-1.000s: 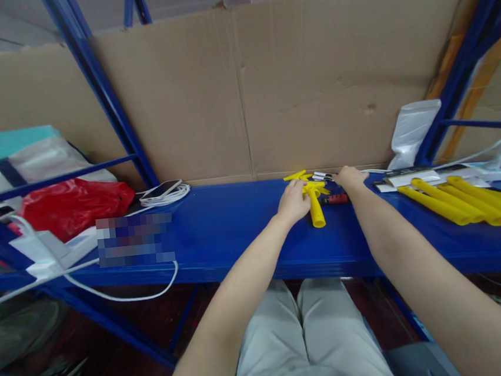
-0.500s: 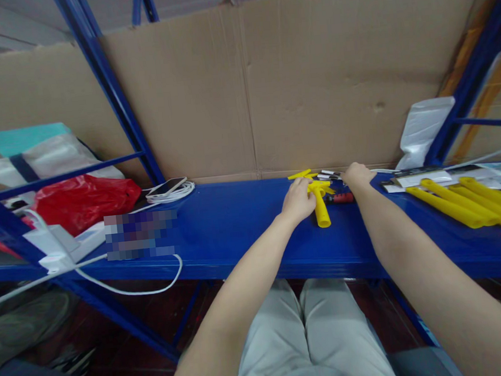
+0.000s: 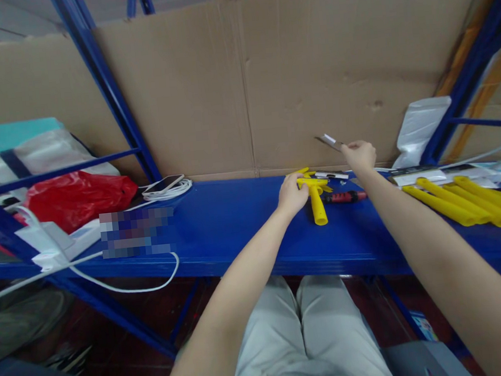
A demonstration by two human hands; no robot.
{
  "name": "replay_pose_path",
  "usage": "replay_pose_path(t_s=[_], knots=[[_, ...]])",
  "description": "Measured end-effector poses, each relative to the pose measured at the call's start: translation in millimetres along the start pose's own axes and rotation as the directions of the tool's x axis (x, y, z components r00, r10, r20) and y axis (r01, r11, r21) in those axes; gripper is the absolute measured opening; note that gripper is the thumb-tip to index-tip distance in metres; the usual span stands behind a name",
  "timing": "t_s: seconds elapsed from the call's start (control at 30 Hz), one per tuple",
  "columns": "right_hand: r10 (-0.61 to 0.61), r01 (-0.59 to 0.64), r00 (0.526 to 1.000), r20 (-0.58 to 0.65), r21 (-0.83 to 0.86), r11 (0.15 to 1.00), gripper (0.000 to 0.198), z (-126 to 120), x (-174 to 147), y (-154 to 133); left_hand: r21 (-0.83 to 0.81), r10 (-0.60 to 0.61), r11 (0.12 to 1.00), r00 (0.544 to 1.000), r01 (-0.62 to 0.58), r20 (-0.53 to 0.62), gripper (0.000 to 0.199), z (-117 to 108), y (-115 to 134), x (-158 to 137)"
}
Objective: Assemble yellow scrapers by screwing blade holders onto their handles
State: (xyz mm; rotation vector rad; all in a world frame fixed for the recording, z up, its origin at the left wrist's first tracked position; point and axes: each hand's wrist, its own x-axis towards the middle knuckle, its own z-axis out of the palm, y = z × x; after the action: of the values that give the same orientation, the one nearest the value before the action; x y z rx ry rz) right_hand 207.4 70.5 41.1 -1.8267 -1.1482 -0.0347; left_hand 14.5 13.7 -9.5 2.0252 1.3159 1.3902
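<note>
My left hand [image 3: 292, 195] is closed on one arm of a yellow T-shaped plastic handle [image 3: 318, 206], whose stem points toward me over the blue shelf. My right hand [image 3: 359, 155] is raised above the shelf, fingers pinched on the end of a thin flat metal strip, like a blade [image 3: 329, 141], with a white piece on it. A red and black tool handle, like a screwdriver's [image 3: 345, 197], lies right of the T-shaped handle. Behind are another dark and white strip [image 3: 333, 176] and small yellow pieces [image 3: 304, 171].
Several yellow tubular handles [image 3: 451, 207] lie at right beside packaged flat pieces [image 3: 420, 177]. At left are a phone [image 3: 164, 185] on a coiled white cable, a red plastic bag [image 3: 78, 198] and a white power strip [image 3: 84, 236]. A cardboard sheet [image 3: 189, 99] backs the blue shelf [image 3: 227, 225].
My right hand has lifted from the shelf with the metal strip in its fingers, uncovering more of the red and black tool. My left hand stays on the yellow handle.
</note>
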Motion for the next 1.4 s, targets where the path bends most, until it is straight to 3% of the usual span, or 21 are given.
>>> replay_pose_path(t_s=[0.23,0.33,0.47,0.63,0.73,0.93,1.1,1.27,1.4], knots=[[-0.236,0.228,0.969,0.068,0.106,0.968,0.036,-9,-26,-7,-0.202,-0.171,0.967,0.984,0.156,-0.059,0.033,-2,-4,10],[-0.237,0.203,0.960,0.149,0.216,0.955,0.036,-4,-48,0,-0.326,-0.246,0.917,0.969,0.229,-0.012,0.039,-4,-2,11],[-0.233,0.157,0.944,0.232,0.307,0.939,0.040,0,-64,8,-0.420,-0.295,0.849,0.947,0.321,0.128,0.033,-7,6,6],[-0.394,0.361,0.903,0.170,0.198,0.911,0.034,-9,-70,8,-0.455,-0.314,0.828,0.943,0.327,0.108,0.032,-11,11,3],[-0.434,0.424,0.884,0.170,0.093,0.901,0.031,-13,-73,7,-0.478,-0.345,0.806,0.934,0.348,0.098,0.032,-13,8,5],[-0.513,0.507,0.829,0.225,0.086,0.858,0.035,-7,-72,11,-0.451,-0.415,0.791,0.904,0.413,0.102,0.011,-11,-4,12],[-0.575,0.564,0.764,0.293,0.130,0.815,0.032,-1,-67,17,-0.285,-0.445,0.862,0.895,0.420,-0.028,0.012,-7,-19,16],[-0.635,0.613,0.710,0.304,0.179,0.770,0.026,1,-66,21,-0.219,-0.442,0.878,0.897,0.425,-0.033,0.011,-3,-28,17],[-0.650,0.618,0.699,0.297,0.207,0.759,0.025,1,-67,21,-0.184,-0.439,0.887,0.897,0.424,-0.047,0.016,-4,-27,17]])
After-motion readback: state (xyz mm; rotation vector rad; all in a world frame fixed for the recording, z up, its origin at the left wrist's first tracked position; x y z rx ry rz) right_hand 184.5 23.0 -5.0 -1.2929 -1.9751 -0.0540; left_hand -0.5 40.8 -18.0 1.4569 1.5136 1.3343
